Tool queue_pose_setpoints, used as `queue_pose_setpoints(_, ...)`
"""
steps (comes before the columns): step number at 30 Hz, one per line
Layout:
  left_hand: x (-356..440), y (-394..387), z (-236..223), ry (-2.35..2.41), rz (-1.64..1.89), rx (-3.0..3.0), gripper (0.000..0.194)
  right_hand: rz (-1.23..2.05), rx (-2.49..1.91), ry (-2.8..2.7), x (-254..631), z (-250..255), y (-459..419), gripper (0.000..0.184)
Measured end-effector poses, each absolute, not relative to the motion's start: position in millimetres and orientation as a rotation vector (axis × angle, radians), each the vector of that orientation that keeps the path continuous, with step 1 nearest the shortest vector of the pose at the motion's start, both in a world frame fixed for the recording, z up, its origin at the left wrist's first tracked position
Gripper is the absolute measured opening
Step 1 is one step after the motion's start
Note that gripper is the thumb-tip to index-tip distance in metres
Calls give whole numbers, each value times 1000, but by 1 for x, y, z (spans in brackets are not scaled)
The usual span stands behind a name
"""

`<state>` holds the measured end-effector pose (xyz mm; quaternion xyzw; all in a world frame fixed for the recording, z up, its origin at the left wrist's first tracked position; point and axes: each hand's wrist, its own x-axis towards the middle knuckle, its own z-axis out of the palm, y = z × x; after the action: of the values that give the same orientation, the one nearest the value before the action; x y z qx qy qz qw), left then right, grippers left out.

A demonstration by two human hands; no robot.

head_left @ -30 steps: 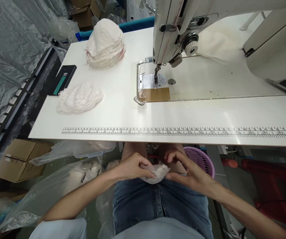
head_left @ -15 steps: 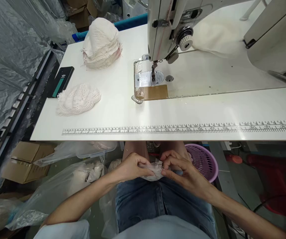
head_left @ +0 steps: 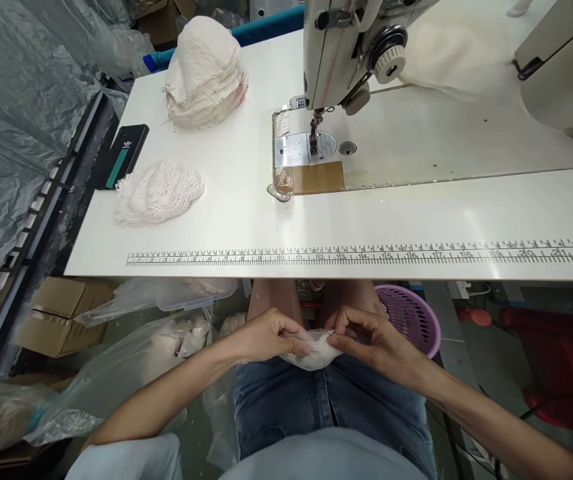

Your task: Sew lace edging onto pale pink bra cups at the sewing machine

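Over my lap, below the table edge, I hold a small white fabric piece (head_left: 311,357) with a sheer, rounded look. My left hand (head_left: 274,339) pinches its left side between thumb and fingers. At its right upper edge, my right hand (head_left: 361,337) grips the cloth with thumb and forefinger. The piece is partly covered by my fingers, so its full shape does not show. On the table above lie a white lace piece (head_left: 159,193) and a stack of cream fabric cups (head_left: 204,77) with reddish threads at the edges.
A sewing machine (head_left: 331,60) stands on the white table (head_left: 226,220), which has a printed ruler (head_left: 366,255) along its front. A black phone-like case (head_left: 124,157) lies at the left. Below are a purple basket (head_left: 414,323), a cardboard box (head_left: 64,313) and plastic bags (head_left: 131,363).
The fabric in my hands has been spread wider and its upper edge lies flatter. My right fingers have shifted along that edge. The whole view has tilted slightly.
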<state>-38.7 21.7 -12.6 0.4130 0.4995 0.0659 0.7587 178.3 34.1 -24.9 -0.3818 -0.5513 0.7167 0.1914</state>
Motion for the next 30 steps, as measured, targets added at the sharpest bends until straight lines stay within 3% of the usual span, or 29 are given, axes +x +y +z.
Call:
queue_pose_setpoints(6, -40, 23, -10, 1032, 172, 983, 30, 1988, -1075, -1542, 178, -24, 34, 25)
queue_pose_setpoints(10, -38, 23, -12, 1033, 198, 989, 20, 2011, -1094, -1584, 181, -23, 34, 17)
queue_pose_setpoints(14, -37, 25, -10, 1010, 178, 1014, 18, 2178, -1028, -1623, 183, -20, 37, 31)
queue_pose_setpoints(18, -40, 25, -6, 1026, 120, 1079, 21, 2287, -965, -1697, 179, -21, 40, 22)
queue_pose_setpoints(30, -55, 21, -7, 987, 80, 1004, 28, 2334, -1077, -1522, 181, -25, 43, 29)
